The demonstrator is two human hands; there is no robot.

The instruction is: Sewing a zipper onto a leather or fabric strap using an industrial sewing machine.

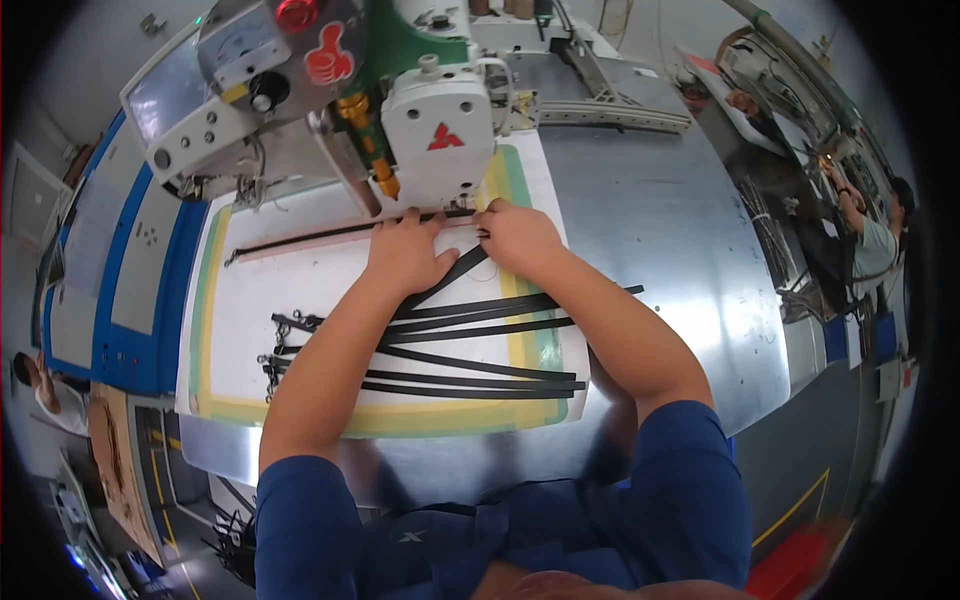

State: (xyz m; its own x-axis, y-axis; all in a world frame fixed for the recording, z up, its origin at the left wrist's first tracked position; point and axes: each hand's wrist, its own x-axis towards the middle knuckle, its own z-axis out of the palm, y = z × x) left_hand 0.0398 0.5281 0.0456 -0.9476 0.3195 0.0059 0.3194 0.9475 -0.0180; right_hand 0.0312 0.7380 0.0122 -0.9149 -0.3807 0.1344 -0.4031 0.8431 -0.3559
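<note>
A narrow black strap (pixel 310 236) with a small metal hook at its left end lies across a pale red strip on the white work sheet (pixel 255 290). My left hand (pixel 410 250) rests on this strap with its fingers spread, pressing it down. Close to the sewing machine head (pixel 437 125), my right hand (pixel 520 240) has its fingers curled and pinched at black webbing; its fingertips are partly hidden. Another black strap (pixel 455 272) runs slantwise from under the right hand toward my left forearm. Nearer me lie several more black straps (pixel 480 378), with metal hooks (pixel 272 365) at their left ends.
Yellow and green tape (pixel 470 418) borders the white sheet. A bare metal table (pixel 660 230) extends to the right. Above the left hand hang a control box (pixel 240 60) and a brass-coloured pointed part (pixel 370 145). Blue cabinets (pixel 135 270) stand left; other people are far off both sides.
</note>
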